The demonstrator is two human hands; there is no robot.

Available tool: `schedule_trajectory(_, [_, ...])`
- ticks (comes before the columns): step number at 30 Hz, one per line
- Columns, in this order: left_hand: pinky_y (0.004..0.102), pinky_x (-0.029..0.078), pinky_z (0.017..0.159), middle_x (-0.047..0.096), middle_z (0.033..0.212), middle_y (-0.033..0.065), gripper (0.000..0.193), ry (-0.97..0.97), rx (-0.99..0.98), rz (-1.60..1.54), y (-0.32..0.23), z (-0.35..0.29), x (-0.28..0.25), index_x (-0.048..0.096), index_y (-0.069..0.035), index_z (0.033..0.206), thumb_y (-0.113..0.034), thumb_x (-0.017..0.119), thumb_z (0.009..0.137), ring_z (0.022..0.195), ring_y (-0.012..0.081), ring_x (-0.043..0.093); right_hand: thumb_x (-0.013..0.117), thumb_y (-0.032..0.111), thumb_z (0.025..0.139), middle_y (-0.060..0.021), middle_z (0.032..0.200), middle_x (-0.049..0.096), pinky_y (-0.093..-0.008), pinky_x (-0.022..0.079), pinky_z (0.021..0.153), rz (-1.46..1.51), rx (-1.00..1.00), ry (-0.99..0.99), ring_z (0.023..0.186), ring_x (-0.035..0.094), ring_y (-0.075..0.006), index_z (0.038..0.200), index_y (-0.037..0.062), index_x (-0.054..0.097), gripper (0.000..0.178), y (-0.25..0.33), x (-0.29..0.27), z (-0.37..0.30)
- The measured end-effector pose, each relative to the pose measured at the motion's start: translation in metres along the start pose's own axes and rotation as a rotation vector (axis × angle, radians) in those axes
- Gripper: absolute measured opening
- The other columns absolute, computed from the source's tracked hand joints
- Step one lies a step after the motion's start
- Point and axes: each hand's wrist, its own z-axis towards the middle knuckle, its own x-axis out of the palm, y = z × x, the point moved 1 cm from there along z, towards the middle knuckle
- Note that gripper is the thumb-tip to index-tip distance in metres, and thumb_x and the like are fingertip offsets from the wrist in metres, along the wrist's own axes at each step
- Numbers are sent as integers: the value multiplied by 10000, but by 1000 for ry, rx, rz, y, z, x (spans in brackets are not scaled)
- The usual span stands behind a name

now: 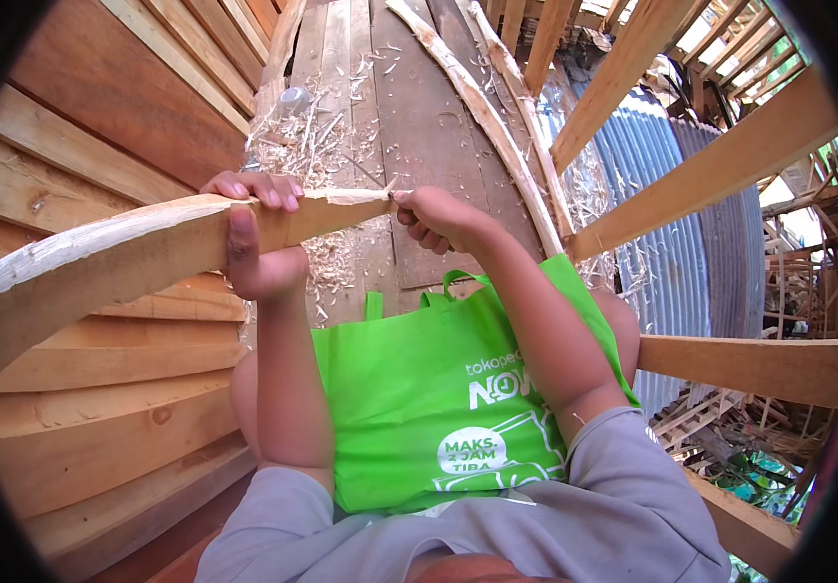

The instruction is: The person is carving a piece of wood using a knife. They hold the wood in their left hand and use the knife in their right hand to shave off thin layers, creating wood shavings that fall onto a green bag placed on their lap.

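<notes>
A long piece of wood, pale and freshly shaved along its upper edge, slants across in front of me from the left rim to a narrower end near my right hand. Around its middle, my left hand is closed, fingers over the top edge and thumb on the near face. My right hand is a fist at the narrow end, closed on what looks like a knife. Its thin dark blade points away to the far left, and the handle is hidden in the fist. A small sliver stands up where blade and wood meet.
A green cloth bag covers my lap. Curled wood shavings and a clear plastic cup lie on the plank floor. Two peeled poles lie at the right, before wooden rails and corrugated metal sheets. A board wall stands left.
</notes>
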Motion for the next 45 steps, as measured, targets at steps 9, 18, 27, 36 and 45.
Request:
schedule_trajectory(9, [375, 400, 789, 503, 814, 62, 258, 7, 1, -12, 0, 1, 5, 451, -115, 989, -304, 595, 887, 762, 185, 492, 348, 477, 976, 18, 567, 363, -318, 261, 400, -310, -36, -357, 443, 316, -111, 872, 33, 483, 476, 24, 33, -36])
schedule_trajectory(18, [399, 439, 749, 521, 803, 92, 273, 34, 26, -90, 2, 3, 3, 462, -63, 1000, -232, 638, 877, 721, 204, 520, 286, 544, 971, 70, 484, 218, -258, 75, 354, 182, 90, -91, 392, 123, -57, 587, 183, 270, 528, 12, 26, -21])
schedule_trajectory(27, [374, 421, 766, 517, 809, 69, 250, 17, 20, -17, -1, 0, 3, 470, -98, 992, -270, 613, 881, 746, 187, 508, 309, 527, 972, 62, 484, 221, -252, 139, 358, 788, -238, -124, 388, 163, -83, 638, 167, 319, 491, 28, -14, -41])
schedule_trajectory(36, [387, 449, 724, 522, 790, 93, 263, 2, 41, -66, 0, 1, 4, 467, -65, 991, -223, 640, 870, 706, 200, 519, 479, 658, 897, 50, 541, 312, -262, 203, 391, 125, -457, -683, 426, 241, -80, 732, 144, 419, 543, 29, -8, -41])
schedule_trajectory(45, [376, 410, 794, 514, 826, 58, 245, 49, 1, 2, -1, -1, 0, 466, -118, 994, -295, 596, 887, 776, 177, 503, 390, 481, 982, -6, 587, 430, -319, 273, 391, -276, -90, -541, 437, 353, -106, 753, 52, 505, 500, -8, -4, -19])
